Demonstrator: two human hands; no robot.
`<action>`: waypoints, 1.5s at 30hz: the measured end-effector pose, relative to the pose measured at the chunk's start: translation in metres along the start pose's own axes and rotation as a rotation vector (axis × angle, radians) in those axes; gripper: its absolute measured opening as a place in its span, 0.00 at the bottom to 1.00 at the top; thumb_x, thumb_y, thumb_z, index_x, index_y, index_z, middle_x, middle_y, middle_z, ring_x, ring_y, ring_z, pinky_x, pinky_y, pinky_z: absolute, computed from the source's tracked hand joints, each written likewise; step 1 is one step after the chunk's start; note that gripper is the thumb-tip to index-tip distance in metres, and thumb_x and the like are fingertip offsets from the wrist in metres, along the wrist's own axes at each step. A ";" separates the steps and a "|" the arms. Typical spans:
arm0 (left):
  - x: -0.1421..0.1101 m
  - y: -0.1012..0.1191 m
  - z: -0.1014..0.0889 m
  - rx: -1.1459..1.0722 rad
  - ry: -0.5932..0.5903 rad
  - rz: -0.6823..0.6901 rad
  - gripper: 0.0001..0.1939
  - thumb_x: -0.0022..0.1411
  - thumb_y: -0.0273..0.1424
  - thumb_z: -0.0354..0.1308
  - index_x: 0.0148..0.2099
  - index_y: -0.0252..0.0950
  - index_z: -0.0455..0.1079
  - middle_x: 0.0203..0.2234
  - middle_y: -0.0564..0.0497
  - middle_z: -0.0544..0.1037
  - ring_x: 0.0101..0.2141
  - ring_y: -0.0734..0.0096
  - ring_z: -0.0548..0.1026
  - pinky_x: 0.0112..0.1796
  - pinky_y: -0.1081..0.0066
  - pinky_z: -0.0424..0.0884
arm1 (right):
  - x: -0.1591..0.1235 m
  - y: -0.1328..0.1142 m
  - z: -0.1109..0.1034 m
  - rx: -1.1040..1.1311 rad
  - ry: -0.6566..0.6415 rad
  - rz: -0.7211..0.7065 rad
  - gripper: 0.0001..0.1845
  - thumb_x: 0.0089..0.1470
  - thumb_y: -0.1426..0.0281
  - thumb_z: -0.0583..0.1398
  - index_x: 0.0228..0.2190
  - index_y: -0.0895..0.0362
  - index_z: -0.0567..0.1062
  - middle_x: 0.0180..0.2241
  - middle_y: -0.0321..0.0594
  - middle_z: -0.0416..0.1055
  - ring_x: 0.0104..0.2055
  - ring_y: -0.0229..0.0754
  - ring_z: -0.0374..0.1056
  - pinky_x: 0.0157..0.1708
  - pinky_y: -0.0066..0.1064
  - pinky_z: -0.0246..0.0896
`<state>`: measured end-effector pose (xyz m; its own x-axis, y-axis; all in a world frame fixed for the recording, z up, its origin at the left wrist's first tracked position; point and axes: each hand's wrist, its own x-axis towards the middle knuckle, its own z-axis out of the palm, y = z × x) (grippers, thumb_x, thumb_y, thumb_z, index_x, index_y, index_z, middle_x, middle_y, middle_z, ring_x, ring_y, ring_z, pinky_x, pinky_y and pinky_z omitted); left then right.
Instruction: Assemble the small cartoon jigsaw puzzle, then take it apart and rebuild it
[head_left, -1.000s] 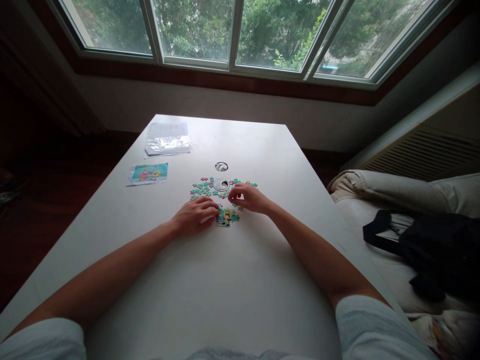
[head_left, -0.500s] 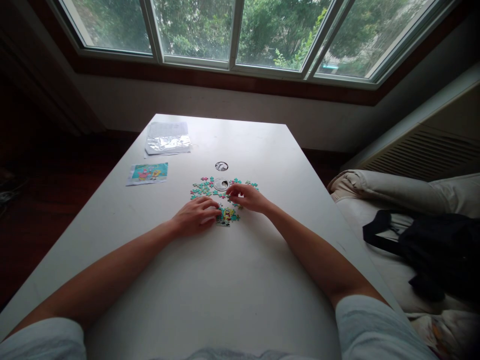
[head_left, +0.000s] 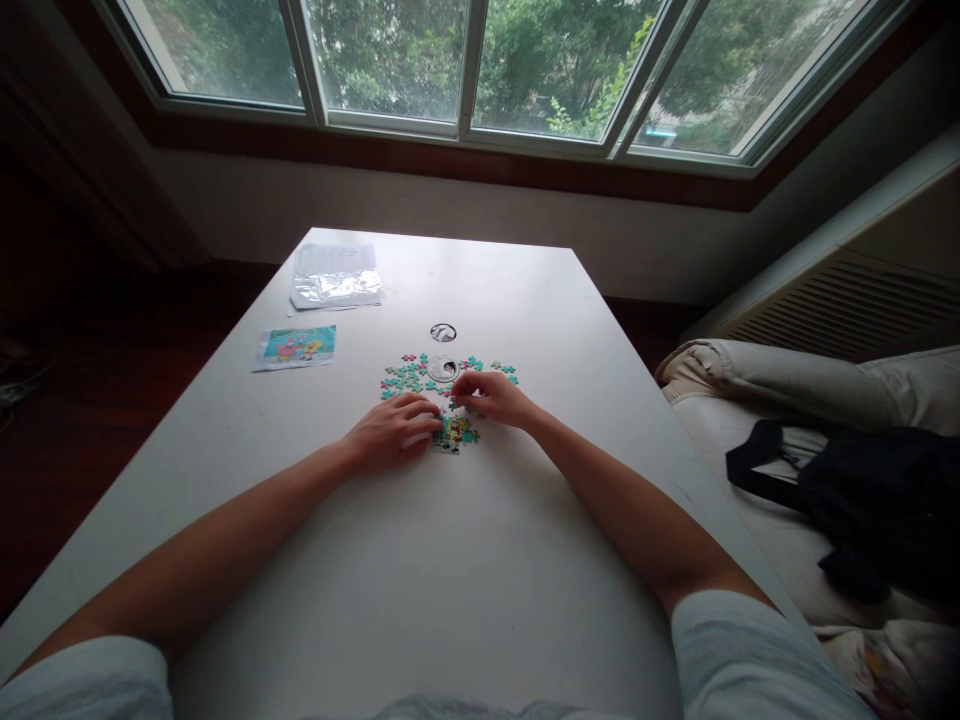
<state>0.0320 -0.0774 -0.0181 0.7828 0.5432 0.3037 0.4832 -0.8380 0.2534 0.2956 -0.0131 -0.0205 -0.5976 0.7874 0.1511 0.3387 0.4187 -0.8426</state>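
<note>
A small joined section of jigsaw puzzle [head_left: 454,432], yellow and teal, lies flat on the white table. My left hand [head_left: 397,428] rests at its left edge, fingers loosely stretched and fingertips touching it. Just above and to the right, my right hand [head_left: 491,396] pinches a small dark-teal puzzle piece [head_left: 453,404] between thumb and fingers. Loose puzzle pieces [head_left: 406,379] in teal and pink spread beyond both hands, some partly covered by the right one. Among them sits a round clear-and-white disc [head_left: 442,369].
A second round disc [head_left: 443,333] lies farther back. To the left are a picture card [head_left: 297,347] with cartoon figures and a clear plastic bag with paper [head_left: 336,277]. A dark bag [head_left: 877,495] rests on the pale sofa [head_left: 765,375] right of the table [head_left: 420,580].
My right hand has shifted slightly left, its fingers pinched closer together, with a piece now showing below the fingertips. The left hand has stayed nearly still.
</note>
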 end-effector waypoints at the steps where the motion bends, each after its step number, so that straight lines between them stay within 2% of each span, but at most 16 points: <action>1: 0.000 0.000 0.000 0.002 -0.002 -0.002 0.15 0.68 0.31 0.55 0.56 0.43 0.71 0.55 0.47 0.75 0.57 0.58 0.68 0.57 0.57 0.69 | 0.000 0.000 0.001 -0.012 0.010 -0.006 0.07 0.54 0.67 0.64 0.36 0.55 0.79 0.31 0.35 0.78 0.35 0.39 0.72 0.38 0.29 0.63; 9: 0.000 0.001 -0.001 -0.008 -0.004 -0.011 0.21 0.68 0.32 0.55 0.61 0.44 0.67 0.55 0.46 0.74 0.57 0.57 0.68 0.57 0.56 0.68 | 0.000 -0.003 0.004 -0.124 0.160 -0.065 0.06 0.57 0.69 0.61 0.36 0.54 0.78 0.33 0.36 0.77 0.35 0.38 0.70 0.39 0.30 0.62; 13: 0.000 0.000 0.000 -0.005 0.006 0.001 0.18 0.68 0.33 0.55 0.59 0.44 0.69 0.56 0.46 0.73 0.58 0.57 0.68 0.57 0.55 0.68 | 0.000 -0.004 0.004 -0.138 0.195 -0.063 0.05 0.57 0.69 0.60 0.36 0.54 0.77 0.33 0.36 0.77 0.35 0.39 0.71 0.39 0.30 0.62; 19: -0.001 -0.002 0.003 0.005 -0.007 0.004 0.17 0.68 0.34 0.55 0.58 0.45 0.70 0.56 0.47 0.74 0.58 0.57 0.67 0.57 0.56 0.68 | -0.002 -0.009 0.006 -0.093 0.141 -0.100 0.05 0.55 0.71 0.60 0.34 0.55 0.77 0.31 0.35 0.76 0.34 0.37 0.69 0.36 0.28 0.60; 24: 0.000 -0.001 0.002 0.016 -0.013 -0.003 0.17 0.68 0.33 0.55 0.58 0.44 0.70 0.56 0.47 0.74 0.58 0.57 0.67 0.58 0.56 0.67 | -0.002 -0.010 0.010 -0.063 0.086 -0.071 0.05 0.56 0.69 0.61 0.35 0.55 0.78 0.31 0.35 0.76 0.34 0.37 0.69 0.36 0.28 0.60; 33: 0.000 -0.002 0.002 0.025 -0.004 -0.019 0.18 0.68 0.32 0.54 0.58 0.45 0.70 0.55 0.47 0.74 0.58 0.57 0.67 0.57 0.55 0.67 | 0.000 -0.007 0.015 -0.153 0.111 -0.124 0.02 0.56 0.71 0.62 0.32 0.54 0.77 0.31 0.37 0.75 0.38 0.40 0.67 0.41 0.31 0.61; 45: 0.001 -0.003 0.004 0.034 0.009 -0.021 0.17 0.68 0.32 0.55 0.58 0.45 0.71 0.55 0.47 0.74 0.58 0.57 0.67 0.58 0.55 0.67 | 0.001 -0.007 0.019 -0.222 0.116 -0.078 0.05 0.54 0.75 0.63 0.33 0.54 0.79 0.31 0.37 0.74 0.38 0.41 0.66 0.40 0.31 0.61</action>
<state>0.0329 -0.0741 -0.0223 0.7687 0.5613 0.3065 0.5129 -0.8274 0.2290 0.2783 -0.0236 -0.0244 -0.5450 0.7903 0.2799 0.4540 0.5588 -0.6940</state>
